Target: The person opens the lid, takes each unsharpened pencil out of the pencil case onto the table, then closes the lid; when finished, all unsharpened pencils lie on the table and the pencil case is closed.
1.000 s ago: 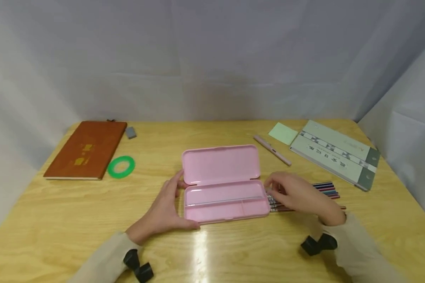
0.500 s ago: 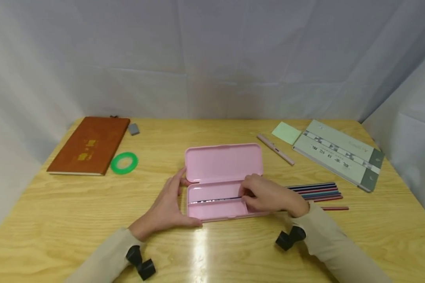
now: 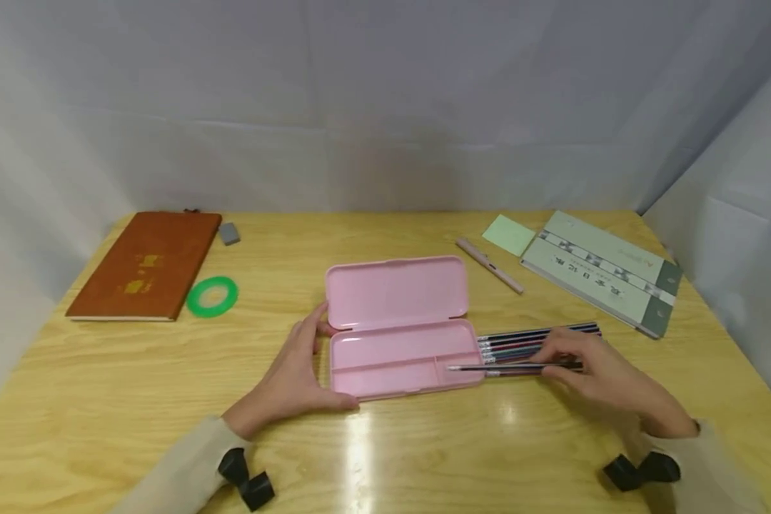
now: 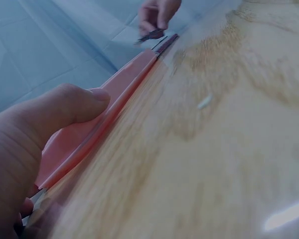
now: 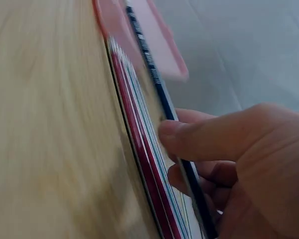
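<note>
A pink pencil case (image 3: 398, 363) lies with its lid (image 3: 395, 293) raised, its tray split by thin dividers. My left hand (image 3: 295, 378) holds the case's left end, thumb over the front rim and fingers at the back; the left wrist view shows the thumb on the pink edge (image 4: 119, 94). My right hand (image 3: 591, 368) pinches a dark pencil (image 5: 147, 59) between thumb and fingers. Its light end reaches over the case's right compartment. Below it, a row of several pencils (image 3: 507, 340) lies against the case's right side, partly hidden by the right hand.
On the left are a brown notebook (image 3: 144, 268), a grey eraser (image 3: 228, 233) and a green tape ring (image 3: 212, 297). Behind the pencils are a pink pen (image 3: 490, 265), a pale green paper (image 3: 508, 234) and a grey-green notebook (image 3: 600, 271). A white curtain (image 3: 385, 107) stands behind the table.
My right hand went from the pencil ends into the case, where a dark pencil lay along the divider, then back right, now holding a dark pencil over the row. The left hand stays on the case.
</note>
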The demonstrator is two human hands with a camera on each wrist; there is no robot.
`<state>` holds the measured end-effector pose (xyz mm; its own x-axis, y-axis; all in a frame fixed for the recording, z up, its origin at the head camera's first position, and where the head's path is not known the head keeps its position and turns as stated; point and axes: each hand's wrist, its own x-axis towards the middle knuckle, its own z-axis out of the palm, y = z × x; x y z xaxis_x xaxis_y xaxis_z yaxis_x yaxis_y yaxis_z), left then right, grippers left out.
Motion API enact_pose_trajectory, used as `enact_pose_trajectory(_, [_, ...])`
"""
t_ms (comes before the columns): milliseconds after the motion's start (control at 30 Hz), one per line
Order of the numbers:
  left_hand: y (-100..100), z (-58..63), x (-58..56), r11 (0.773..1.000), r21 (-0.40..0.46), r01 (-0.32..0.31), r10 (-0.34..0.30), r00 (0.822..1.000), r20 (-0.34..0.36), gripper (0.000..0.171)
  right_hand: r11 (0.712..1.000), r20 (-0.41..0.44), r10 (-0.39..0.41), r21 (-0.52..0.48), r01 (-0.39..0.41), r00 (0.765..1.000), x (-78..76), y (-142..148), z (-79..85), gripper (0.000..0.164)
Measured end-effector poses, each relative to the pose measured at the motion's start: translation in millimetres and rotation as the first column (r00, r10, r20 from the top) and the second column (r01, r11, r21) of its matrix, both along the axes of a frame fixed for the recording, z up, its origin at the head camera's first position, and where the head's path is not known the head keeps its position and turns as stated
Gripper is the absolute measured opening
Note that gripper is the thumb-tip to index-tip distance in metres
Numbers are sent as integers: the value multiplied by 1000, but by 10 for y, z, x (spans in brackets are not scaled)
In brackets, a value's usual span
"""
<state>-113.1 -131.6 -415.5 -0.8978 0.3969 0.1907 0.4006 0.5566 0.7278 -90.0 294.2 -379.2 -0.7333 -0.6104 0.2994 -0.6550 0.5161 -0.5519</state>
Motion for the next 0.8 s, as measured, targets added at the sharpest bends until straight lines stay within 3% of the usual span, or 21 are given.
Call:
enact_pose_trajectory(133, [-25, -2, -18, 1000, 0, -5, 5, 1000, -18, 138, 992, 41, -129, 15, 128, 991, 255, 507, -64, 27])
enact_pose_trajectory(233, [-21, -21, -5, 1000, -3, -6, 6, 1000, -17, 140, 979, 41, -201, 41, 199, 979, 375, 657, -130, 30])
enact_pose_trajectory(300, [-3, -30, 2, 1000, 0, -1, 1, 1000, -21, 141, 973, -9, -226, 54, 226, 974, 415, 665, -158, 37])
enact_pose_trajectory(467, [14, -19, -3, 1000, 9, 6, -6, 999, -38, 140, 967, -112, -246, 47, 252, 963, 415, 549, -168, 46])
enact_pose_trajectory(800, [4, -13, 2, 1000, -5, -4, 4, 999, -43, 141, 952, -260, -261, 89, 292, 930, 287, 279, -271, 40])
